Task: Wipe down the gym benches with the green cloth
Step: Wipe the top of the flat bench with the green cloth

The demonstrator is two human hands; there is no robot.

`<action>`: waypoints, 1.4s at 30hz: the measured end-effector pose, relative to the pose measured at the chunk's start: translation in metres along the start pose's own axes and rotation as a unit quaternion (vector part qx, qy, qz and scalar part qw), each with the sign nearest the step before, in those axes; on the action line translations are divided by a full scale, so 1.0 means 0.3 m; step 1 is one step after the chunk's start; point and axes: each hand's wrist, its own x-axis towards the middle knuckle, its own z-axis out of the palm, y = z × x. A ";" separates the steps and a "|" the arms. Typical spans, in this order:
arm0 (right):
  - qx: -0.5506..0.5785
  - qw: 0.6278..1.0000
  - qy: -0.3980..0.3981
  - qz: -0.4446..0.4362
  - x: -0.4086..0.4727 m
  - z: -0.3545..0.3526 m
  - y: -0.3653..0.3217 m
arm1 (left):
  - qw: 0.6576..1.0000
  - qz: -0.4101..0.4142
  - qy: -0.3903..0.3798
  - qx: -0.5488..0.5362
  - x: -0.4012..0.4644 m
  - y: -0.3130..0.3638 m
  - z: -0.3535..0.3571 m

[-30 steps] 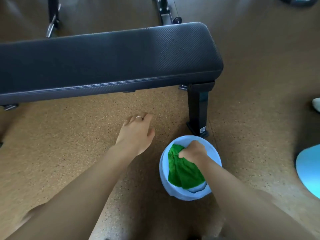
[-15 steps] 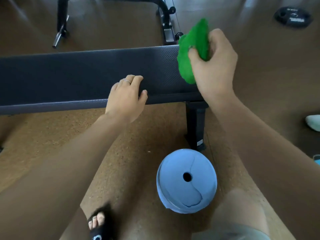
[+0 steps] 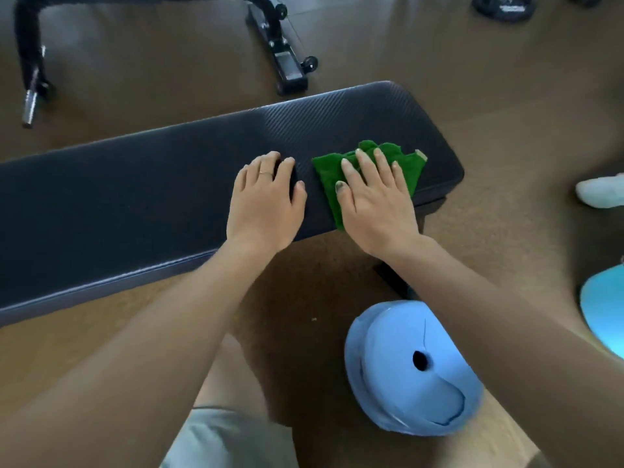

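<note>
A long black padded gym bench (image 3: 141,197) crosses the view from the left edge to right of centre. The green cloth (image 3: 327,177) lies flat on the pad near its right end. My right hand (image 3: 374,201) presses on the cloth with straight, spread fingers and covers its middle. My left hand (image 3: 265,204) rests on the bare pad just left of the cloth, fingers loosely bent, a ring on one finger.
A pale blue round object with a centre hole (image 3: 405,369) sits on the cork floor below the bench's right end. Black machine frames (image 3: 287,59) stand behind the bench. A weight plate (image 3: 503,8) lies top right, a white shoe (image 3: 601,190) and a light blue shape (image 3: 604,309) at right.
My right hand lifted the green cloth out of the blue object, carried it up and laid it flat on the bench. My left hand moved from the floor onto the pad.
</note>
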 end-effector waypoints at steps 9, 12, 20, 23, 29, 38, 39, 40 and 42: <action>-0.097 0.995 0.002 0.009 0.038 0.012 -0.016 | 1.000 0.011 -0.014 0.022 0.001 0.003 -0.006; -0.106 0.994 -0.012 0.004 0.063 -0.003 -0.010 | 0.999 0.017 -0.016 0.031 0.004 -0.003 -0.005; -0.089 0.993 -0.057 0.045 0.220 -0.032 0.012 | 0.998 0.027 -0.026 0.049 -0.001 -0.004 -0.001; -0.080 0.994 -0.060 0.051 0.168 -0.027 -0.062 | 0.999 0.026 -0.020 0.044 -0.005 -0.005 0.001; -0.086 0.988 -0.092 -0.089 0.078 -0.041 -0.047 | 0.999 0.024 -0.015 0.046 -0.007 0.002 -0.014; -0.099 0.992 -0.068 0.030 0.293 -0.033 0.001 | 0.998 0.020 -0.010 0.058 0.005 0.004 -0.005; -0.091 0.993 -0.068 0.028 0.254 -0.032 -0.019 | 0.998 0.022 -0.011 0.060 0.003 0.004 -0.005; -0.088 0.994 -0.062 0.022 0.205 -0.028 -0.041 | 0.998 0.024 -0.010 0.060 0.002 0.003 -0.004; -0.085 0.995 -0.047 0.003 0.108 -0.012 -0.076 | 0.998 0.026 -0.006 0.055 0.001 -0.001 -0.002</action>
